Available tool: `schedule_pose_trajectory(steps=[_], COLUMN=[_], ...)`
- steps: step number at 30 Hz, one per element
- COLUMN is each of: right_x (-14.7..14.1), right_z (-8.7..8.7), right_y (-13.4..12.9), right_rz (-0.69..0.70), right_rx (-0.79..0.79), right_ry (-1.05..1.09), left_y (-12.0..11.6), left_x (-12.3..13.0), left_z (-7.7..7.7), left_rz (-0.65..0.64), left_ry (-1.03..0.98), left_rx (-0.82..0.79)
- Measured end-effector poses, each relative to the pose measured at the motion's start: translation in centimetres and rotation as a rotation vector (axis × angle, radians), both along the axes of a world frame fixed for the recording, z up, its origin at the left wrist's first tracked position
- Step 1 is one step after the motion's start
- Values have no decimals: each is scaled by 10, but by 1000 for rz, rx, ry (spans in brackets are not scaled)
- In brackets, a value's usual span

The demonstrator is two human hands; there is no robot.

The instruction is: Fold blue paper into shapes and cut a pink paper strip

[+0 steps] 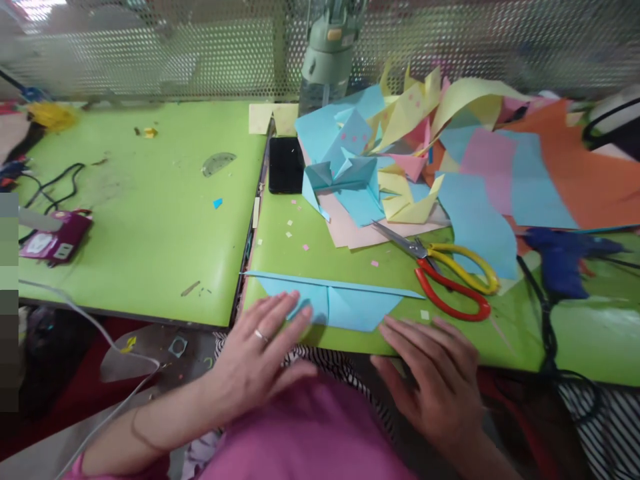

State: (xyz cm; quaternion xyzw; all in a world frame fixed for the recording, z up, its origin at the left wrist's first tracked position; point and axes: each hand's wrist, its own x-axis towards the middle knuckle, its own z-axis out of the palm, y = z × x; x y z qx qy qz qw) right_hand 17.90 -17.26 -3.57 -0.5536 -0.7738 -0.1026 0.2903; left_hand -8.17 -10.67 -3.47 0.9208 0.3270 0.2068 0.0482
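A folded sheet of light blue paper (360,310) lies flat near the front edge of the green table, a narrow folded strip along its far side and a crease down its middle. My left hand (265,347), with a ring on one finger, rests its fingertips on the paper's left part, fingers stretched out. At the paper's right end is my right hand (435,373), its fingers extended and the fingertips close to the corner; whether they touch it I cannot tell. Just beyond lie scissors (423,252) with one yellow and one red handle, blades partly apart.
Coloured paper sheets and scraps (485,167) are heaped at the back right, with folded blue (350,180) and yellow (413,200) pieces. A black phone (286,165), a water bottle (327,67), a blue glue gun (565,260) and a purple power socket (57,237) stand or lie around.
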Motion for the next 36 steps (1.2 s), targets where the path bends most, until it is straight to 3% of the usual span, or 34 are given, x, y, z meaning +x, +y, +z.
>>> schedule_pose_trajectory(steps=[4,10,23,25,30,36], right_x=[-25,-45,-48,-49,-53,-37], right_z=[-2,-6,-14,-14,-13,-9], right_y=[18,31,22,22,25,15], right_rz=[31,142,126,124,112,168], right_rx=[17,-33,-34,-22,-45,-95], right_ry=[45,-34,-11,-2,20,40], left_y=[8,10,13,10,-4,-12], left_x=[-10,2,21,19,8,4], left_z=[9,6,2,-3,-13,-12], left_rz=[199,231,366,326,59,26], left_ry=[-108,-148,-56,-60,63,99], left_rx=[-146,-243,-110,-61,88,113])
